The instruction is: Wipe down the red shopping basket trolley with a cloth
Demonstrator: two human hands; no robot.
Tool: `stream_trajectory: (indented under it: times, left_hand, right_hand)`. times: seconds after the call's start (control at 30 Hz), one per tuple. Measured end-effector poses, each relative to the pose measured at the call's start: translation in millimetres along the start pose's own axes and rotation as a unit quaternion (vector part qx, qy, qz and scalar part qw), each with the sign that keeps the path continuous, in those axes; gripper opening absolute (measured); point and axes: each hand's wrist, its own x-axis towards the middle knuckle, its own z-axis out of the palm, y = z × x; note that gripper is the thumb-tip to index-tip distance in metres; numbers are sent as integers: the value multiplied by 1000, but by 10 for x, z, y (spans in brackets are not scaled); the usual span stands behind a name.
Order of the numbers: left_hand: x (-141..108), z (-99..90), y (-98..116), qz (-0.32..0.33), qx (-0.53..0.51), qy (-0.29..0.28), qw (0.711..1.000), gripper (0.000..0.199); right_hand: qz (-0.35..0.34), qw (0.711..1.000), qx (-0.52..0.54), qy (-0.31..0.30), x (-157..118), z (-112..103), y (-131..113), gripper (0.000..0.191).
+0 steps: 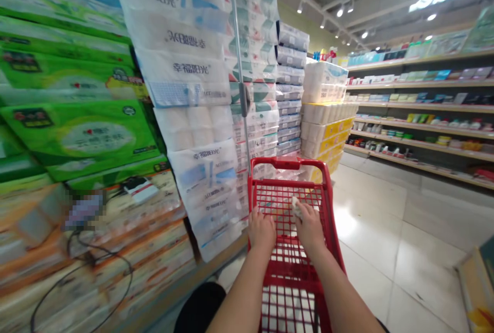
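A red shopping cart (328,194) with a plastic grid basket stands directly in front of me. My left hand (262,230) is at the left part of the grid, its fingers curled down against the cart. To the right of it, my right hand (310,226) is over the basket. Between its thumb and fingers is a small crumpled whitish piece (296,206), which looks like a tissue. Both forearms reach over the near end of the cart, and the undersides of the fingers are hidden.
Stacked white paper packs (200,168) rise close on the left, beside green tissue packs (88,132). A cable (127,271) hangs over the packs at lower left. A metal pole (237,39) stands ahead. Stocked shelves (424,109) line the right beyond the tiled floor (380,250).
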Motion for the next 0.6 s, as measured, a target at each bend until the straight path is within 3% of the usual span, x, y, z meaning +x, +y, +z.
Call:
stream_trajectory:
  times: [0.07,0.2,0.4,0.53,0.6]
  left_hand:
    - [-3,-2,-2,0,3,-3,1000,41]
    - [-7,11,-20,-5,5,-7,1000,41]
    - [7,-23,-28,-5,-28,-16,999,41]
    - [25,-20,-35,-6,-19,-24,1000,41]
    - [28,-4,-45,-5,-16,-21,1000,41]
  right_hand:
    - [5,1000,0,-2,-15,24,15,49]
    - [-40,995,31,-82,-76,80,-23,54]
    - [-13,1000,-5,-16,-62,48,-62,55]
    - [-55,995,9,-88,-45,86,-57,59]
    - [-48,995,2,-87,-31,95,-44,57]
